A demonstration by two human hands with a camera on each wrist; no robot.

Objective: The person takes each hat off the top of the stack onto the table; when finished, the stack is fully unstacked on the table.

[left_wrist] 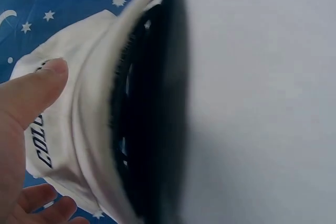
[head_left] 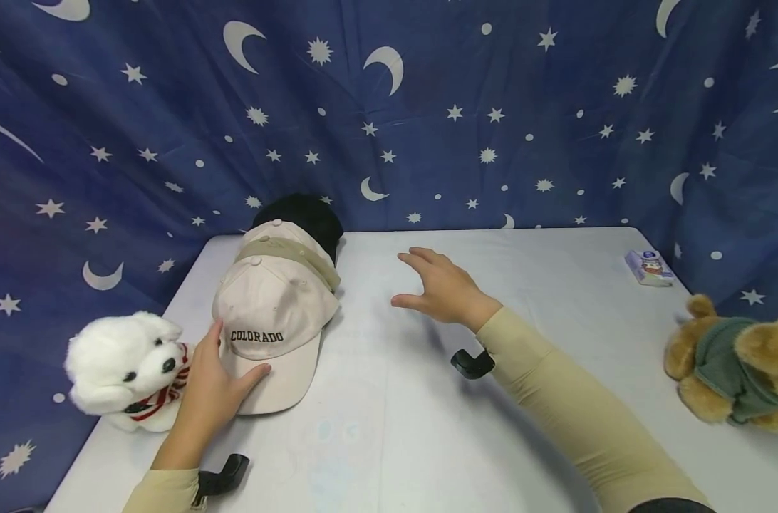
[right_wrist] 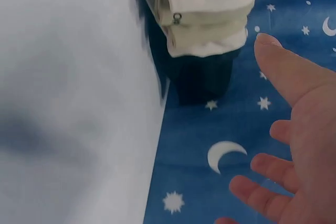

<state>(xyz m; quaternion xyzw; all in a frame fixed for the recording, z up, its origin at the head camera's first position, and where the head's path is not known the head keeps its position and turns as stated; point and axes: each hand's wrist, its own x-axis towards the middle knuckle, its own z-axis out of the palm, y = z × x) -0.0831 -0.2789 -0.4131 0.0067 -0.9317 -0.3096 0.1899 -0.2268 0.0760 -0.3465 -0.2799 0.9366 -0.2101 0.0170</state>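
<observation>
The head camera looks forward-down; nearer wrist views share its caps (head_left: 270,293).

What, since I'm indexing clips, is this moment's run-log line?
left grip: at COLORADO baseball cap | right grip: open, empty, above table | black cap: rearmost

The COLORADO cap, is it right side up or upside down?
Right side up: in the head view, the cap shows its crown domed upward above the brim.

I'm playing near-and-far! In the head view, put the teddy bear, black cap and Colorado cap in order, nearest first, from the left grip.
1. Colorado cap, front of the caps
2. Black cap, at the back
3. Teddy bear, far right
</observation>
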